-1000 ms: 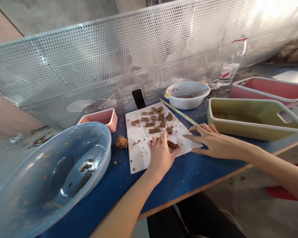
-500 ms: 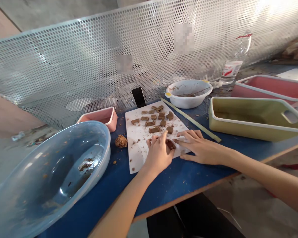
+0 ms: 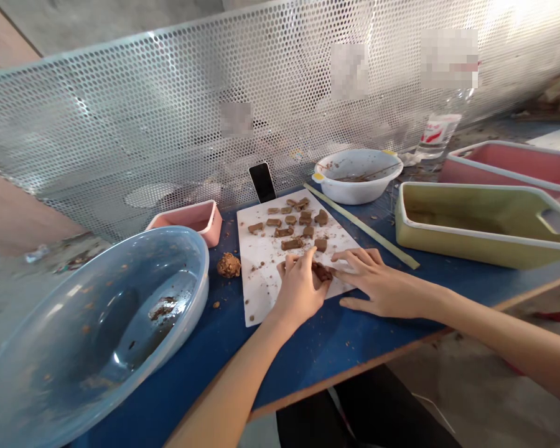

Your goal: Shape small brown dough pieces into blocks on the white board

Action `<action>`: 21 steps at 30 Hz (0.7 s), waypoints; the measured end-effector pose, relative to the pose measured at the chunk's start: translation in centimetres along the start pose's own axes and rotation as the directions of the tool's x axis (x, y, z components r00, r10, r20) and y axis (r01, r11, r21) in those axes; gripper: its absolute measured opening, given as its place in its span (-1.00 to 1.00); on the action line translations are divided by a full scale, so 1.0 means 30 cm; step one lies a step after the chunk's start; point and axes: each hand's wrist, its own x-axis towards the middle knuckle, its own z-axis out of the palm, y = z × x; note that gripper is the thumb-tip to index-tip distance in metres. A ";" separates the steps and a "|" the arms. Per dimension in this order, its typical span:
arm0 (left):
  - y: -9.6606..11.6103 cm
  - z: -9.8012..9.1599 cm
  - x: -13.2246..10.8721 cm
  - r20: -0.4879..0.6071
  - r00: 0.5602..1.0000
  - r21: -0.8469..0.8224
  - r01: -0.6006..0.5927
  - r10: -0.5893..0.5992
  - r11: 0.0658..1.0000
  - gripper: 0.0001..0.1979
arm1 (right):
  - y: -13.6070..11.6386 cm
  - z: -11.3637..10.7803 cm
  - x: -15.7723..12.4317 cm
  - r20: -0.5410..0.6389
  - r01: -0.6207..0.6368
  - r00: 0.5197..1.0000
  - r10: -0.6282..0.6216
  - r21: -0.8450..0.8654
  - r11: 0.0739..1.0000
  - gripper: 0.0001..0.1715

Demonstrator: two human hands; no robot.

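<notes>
Two bare hands meet over one dark brown lump (image 3: 322,272) near the close edge of a white board (image 3: 266,289). The left hand (image 3: 301,280) makes a narrow grip, thumb and index finger curled about the lump, seemingly to steady it; how hard it presses, I cannot tell. The right hand (image 3: 378,283) is wide and flat, its fingertips at the lump's right end, perhaps to shape or check that side. Just beyond the grip, small brown blocks (image 3: 290,244) lie apart in loose rows, probably so they do not stick together. To the grip's left, off the board, a rough brown ball (image 3: 228,266) sits on the desk (image 3: 303,367), likely within easy reach.

A second ago the right hand stood away from the lump, over the near end of the pale strip (image 3: 368,230); now that end is uncovered, while the left hand has barely shifted.
</notes>
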 end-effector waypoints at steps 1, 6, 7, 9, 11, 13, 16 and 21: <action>0.001 0.000 0.001 -0.002 1.000 -0.005 0.010 -0.010 1.000 -0.23 | 0.000 0.000 0.012 0.004 0.000 1.000 0.000 -0.012 1.000 -0.27; 0.005 -0.001 0.005 -0.004 0.999 -0.022 0.033 -0.033 0.999 -0.23 | 0.008 0.003 0.045 0.033 -0.009 0.999 0.010 -0.026 1.000 -0.20; 0.004 0.000 0.005 -0.005 0.999 -0.023 0.033 -0.033 0.999 -0.24 | 0.010 0.002 0.040 0.037 -0.011 0.999 0.011 -0.019 1.000 -0.19; 0.002 0.002 0.004 -0.008 0.999 -0.021 0.032 -0.032 0.999 -0.25 | 0.017 -0.002 0.018 0.040 -0.006 0.999 0.006 -0.007 1.000 -0.19; 0.000 0.006 0.003 -0.013 1.000 -0.016 0.027 -0.027 1.000 -0.26 | 0.024 -0.008 -0.012 0.036 0.009 0.999 -0.009 -0.010 1.000 -0.20; -0.002 0.009 0.003 -0.021 1.000 -0.017 0.023 -0.023 1.000 -0.25 | 0.031 -0.011 -0.041 0.028 0.024 0.999 -0.023 -0.021 0.999 -0.21; -0.001 0.010 0.004 -0.027 0.999 -0.025 0.023 -0.024 0.999 -0.25 | 0.037 -0.011 -0.065 0.014 0.015 1.000 -0.015 -0.026 1.000 -0.20; 0.000 0.008 0.006 -0.013 1.000 -0.020 0.025 -0.025 1.000 -0.26 | 0.027 -0.003 -0.020 0.042 -0.018 0.999 0.019 -0.005 1.000 -0.16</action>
